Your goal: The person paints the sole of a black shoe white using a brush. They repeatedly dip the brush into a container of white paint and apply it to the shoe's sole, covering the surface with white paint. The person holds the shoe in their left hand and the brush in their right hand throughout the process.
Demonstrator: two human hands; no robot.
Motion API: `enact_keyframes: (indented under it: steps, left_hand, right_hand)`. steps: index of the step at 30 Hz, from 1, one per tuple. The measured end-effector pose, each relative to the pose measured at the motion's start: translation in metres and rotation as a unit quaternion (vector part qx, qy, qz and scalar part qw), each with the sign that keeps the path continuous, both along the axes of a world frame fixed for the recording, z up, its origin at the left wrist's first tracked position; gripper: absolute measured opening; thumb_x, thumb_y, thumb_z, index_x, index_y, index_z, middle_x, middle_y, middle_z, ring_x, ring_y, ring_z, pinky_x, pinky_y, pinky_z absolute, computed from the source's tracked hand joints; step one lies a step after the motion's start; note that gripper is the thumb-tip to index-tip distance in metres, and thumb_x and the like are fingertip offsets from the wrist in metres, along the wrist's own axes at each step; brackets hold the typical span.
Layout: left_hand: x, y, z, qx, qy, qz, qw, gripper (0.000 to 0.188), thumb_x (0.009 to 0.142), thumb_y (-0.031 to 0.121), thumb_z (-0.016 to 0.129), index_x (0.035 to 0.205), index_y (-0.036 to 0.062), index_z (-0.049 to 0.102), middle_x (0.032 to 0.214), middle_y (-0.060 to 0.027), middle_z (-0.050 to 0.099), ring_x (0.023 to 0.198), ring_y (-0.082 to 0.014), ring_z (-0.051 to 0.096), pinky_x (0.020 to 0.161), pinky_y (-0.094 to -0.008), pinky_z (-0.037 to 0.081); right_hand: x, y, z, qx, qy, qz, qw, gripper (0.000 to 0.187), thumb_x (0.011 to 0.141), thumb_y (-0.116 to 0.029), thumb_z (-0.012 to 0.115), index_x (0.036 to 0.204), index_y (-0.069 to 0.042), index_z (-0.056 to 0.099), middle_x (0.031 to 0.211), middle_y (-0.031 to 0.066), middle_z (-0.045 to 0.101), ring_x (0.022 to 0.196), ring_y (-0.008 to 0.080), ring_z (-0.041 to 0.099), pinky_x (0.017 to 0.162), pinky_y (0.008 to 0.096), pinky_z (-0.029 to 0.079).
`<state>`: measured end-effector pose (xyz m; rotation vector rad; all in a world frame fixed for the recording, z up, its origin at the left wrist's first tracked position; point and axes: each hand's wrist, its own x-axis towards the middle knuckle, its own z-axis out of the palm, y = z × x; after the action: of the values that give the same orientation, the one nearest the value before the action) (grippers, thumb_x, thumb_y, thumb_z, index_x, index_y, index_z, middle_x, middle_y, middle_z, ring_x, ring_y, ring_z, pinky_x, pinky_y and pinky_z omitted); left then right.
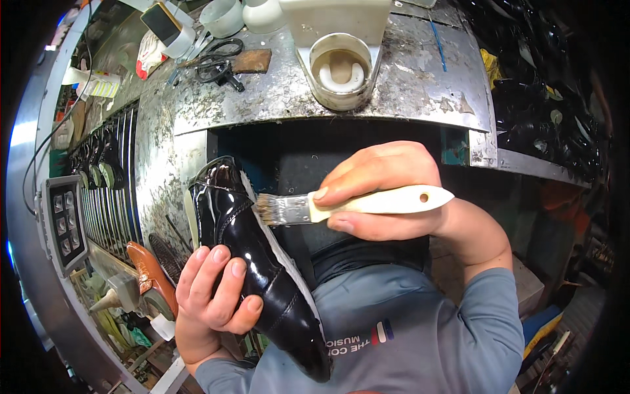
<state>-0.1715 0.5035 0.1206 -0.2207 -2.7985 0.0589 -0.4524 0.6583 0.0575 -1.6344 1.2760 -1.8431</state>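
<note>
A glossy black dress shoe (246, 259) lies tilted on its side, its heel end up and its toe near my shirt. My left hand (216, 292) is wrapped round the shoe from the left, fingers pressed on the shiny upper. Along the shoe's right edge runs a whitish strip at the sole. My right hand (387, 184) grips a flat paintbrush (387, 201) by its pale handle. The brush's bristles touch the sole edge close to the heel. Part of my left palm is hidden behind the shoe.
Beyond my hands is a worn metal bench with a cup of liquid (340, 71), scissors (220, 62) and a brown block (252, 61). Left are a lamp panel (64, 223), a metal rack (115, 197) and a brown shoe (152, 276). Shiny black shoes (538, 105) pile up at the right.
</note>
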Motion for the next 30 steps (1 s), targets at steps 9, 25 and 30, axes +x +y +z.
enact_keyframes:
  steps: [9, 25, 30]
  left_hand:
    - [0.003, 0.012, 0.013, 0.031, -0.024, 0.026, 0.999, 0.044, 0.105, 0.027, 0.048, 0.147, 0.0252, 0.035, 0.131, -0.0108, 0.055, 0.123, -0.0351, 0.059, 0.103, -0.0525, 0.053]
    - [-0.002, -0.019, -0.013, -0.029, 0.061, -0.010, 0.998, 0.035, 0.103, 0.013, 0.053, 0.137, 0.0112, 0.044, 0.127, -0.0198, 0.062, 0.115, -0.0400, 0.066, 0.094, -0.0530, 0.060]
    - [-0.009, -0.027, -0.022, -0.045, 0.069, 0.008, 0.997, 0.047, 0.095, 0.003, 0.066, 0.136, 0.0035, 0.043, 0.128, -0.0274, 0.062, 0.110, -0.0463, 0.068, 0.091, -0.0550, 0.061]
  right_hand:
    - [0.006, -0.020, 0.002, -0.046, 0.017, -0.037, 0.998, 0.017, 0.083, -0.009, 0.082, 0.097, -0.001, 0.077, 0.087, 0.0132, 0.076, 0.074, 0.0247, 0.074, 0.065, 0.0334, 0.059]
    - [0.021, 0.022, 0.017, 0.000, -0.063, 0.094, 0.994, 0.016, 0.080, -0.011, 0.083, 0.094, -0.004, 0.076, 0.078, 0.0079, 0.075, 0.065, 0.0218, 0.073, 0.056, 0.0309, 0.058]
    - [0.022, 0.028, 0.030, -0.007, -0.032, 0.080, 0.996, 0.017, 0.080, -0.012, 0.083, 0.094, -0.002, 0.078, 0.078, 0.0067, 0.075, 0.064, 0.0180, 0.072, 0.055, 0.0276, 0.058]
